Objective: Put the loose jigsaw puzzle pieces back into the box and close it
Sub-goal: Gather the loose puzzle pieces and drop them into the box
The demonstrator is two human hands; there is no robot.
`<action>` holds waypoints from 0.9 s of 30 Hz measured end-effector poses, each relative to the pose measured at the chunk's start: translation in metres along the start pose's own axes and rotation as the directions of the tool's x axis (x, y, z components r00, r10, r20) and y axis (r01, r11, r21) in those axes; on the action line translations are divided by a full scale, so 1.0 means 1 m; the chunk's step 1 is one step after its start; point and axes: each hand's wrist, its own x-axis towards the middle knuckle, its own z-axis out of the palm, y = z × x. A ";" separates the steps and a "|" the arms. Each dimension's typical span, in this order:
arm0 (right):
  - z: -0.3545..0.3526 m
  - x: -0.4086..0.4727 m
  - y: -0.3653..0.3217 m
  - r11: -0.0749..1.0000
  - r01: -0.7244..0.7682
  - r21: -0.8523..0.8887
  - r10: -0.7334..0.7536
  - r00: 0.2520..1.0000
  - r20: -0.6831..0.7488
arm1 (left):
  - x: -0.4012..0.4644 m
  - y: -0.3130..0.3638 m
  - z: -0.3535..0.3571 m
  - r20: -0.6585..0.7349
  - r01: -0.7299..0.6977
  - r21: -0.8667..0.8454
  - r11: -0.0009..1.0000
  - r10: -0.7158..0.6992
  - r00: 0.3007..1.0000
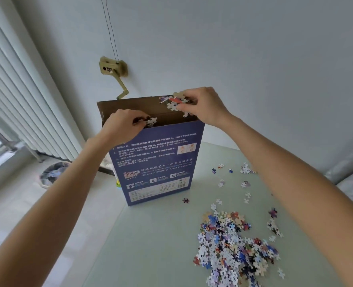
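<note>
**Inspector A:** We found the tall blue printed cardboard box (157, 160) standing upright near the far left edge of the pale green table (150, 245), its brown top flap (130, 107) raised and the mouth open. The left hand (120, 124) pinched a small clutch of jigsaw pieces (150, 121) at the box's front rim. The right hand (202, 104) grasped a larger bunch of pieces (175, 101) just above the mouth, at its right end.

**Inspector B:** We judged the step to be loading: both handfuls were poised for release into the box. A large multicoloured heap of loose pieces (233, 247) lay toward the near right of the table, with scattered strays (246, 184) between it and the box. We judged the task far from done.

**Inspector A:** Agreed. The next move called for letting go squarely over the opening, then returning to the heap; closing was not yet due.

**Inspector B:** We could not see inside the box, so its fill level went unrecorded. The near part of the heap was cut off by the frame's lower edge, and the fingertips were partly hidden by the pieces.
</note>
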 end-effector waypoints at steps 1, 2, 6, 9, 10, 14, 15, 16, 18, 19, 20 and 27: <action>0.005 0.005 0.001 0.998 0.015 -0.055 -0.013 0.999 0.037 | 0.000 -0.002 0.001 0.022 -0.016 -0.014 1.000 0.016 1.000; 0.010 0.009 0.002 0.994 0.035 -0.102 -0.028 0.997 0.076 | 0.000 -0.005 0.001 0.032 -0.028 -0.025 0.999 0.028 0.999; 0.026 0.015 0.003 0.950 0.124 -0.286 -0.069 0.978 0.196 | -0.005 -0.009 0.002 0.006 -0.079 -0.048 0.996 0.079 0.997; 0.032 0.017 0.004 0.932 0.183 -0.313 -0.109 0.964 0.241 | -0.010 -0.012 0.004 -0.032 -0.128 0.002 0.992 0.128 0.991; 0.034 0.018 0.005 0.933 0.195 -0.303 -0.121 0.961 0.247 | -0.012 -0.011 0.005 -0.057 -0.141 0.019 0.990 0.142 0.988; 0.036 0.020 0.001 0.942 0.194 -0.274 -0.111 0.950 0.291 | -0.018 -0.011 0.010 -0.154 -0.189 0.022 0.982 0.190 0.970; 0.036 0.020 -0.001 0.945 0.193 -0.264 -0.112 0.950 0.293 | -0.019 -0.011 0.011 -0.167 -0.196 0.019 0.980 0.196 0.966; 0.037 0.021 -0.002 0.947 0.190 -0.259 -0.110 0.949 0.294 | -0.019 -0.011 0.011 -0.176 -0.200 0.018 0.980 0.200 0.964; 0.038 0.021 -0.003 0.951 0.179 -0.251 -0.102 0.951 0.292 | -0.020 -0.011 0.012 -0.189 -0.206 0.018 0.978 0.205 0.960; 0.040 0.021 -0.004 0.951 0.175 -0.255 -0.100 0.954 0.281 | -0.020 -0.011 0.012 -0.196 -0.208 0.022 0.978 0.209 0.958; 0.041 0.020 -0.005 0.951 0.172 -0.256 -0.104 0.961 0.256 | -0.020 -0.011 0.013 -0.203 -0.212 0.029 0.977 0.213 0.956; 0.042 -0.038 -0.010 0.982 0.164 -0.090 -0.177 0.971 -0.159 | -0.040 -0.001 0.018 -0.400 -0.318 0.218 0.923 0.381 0.833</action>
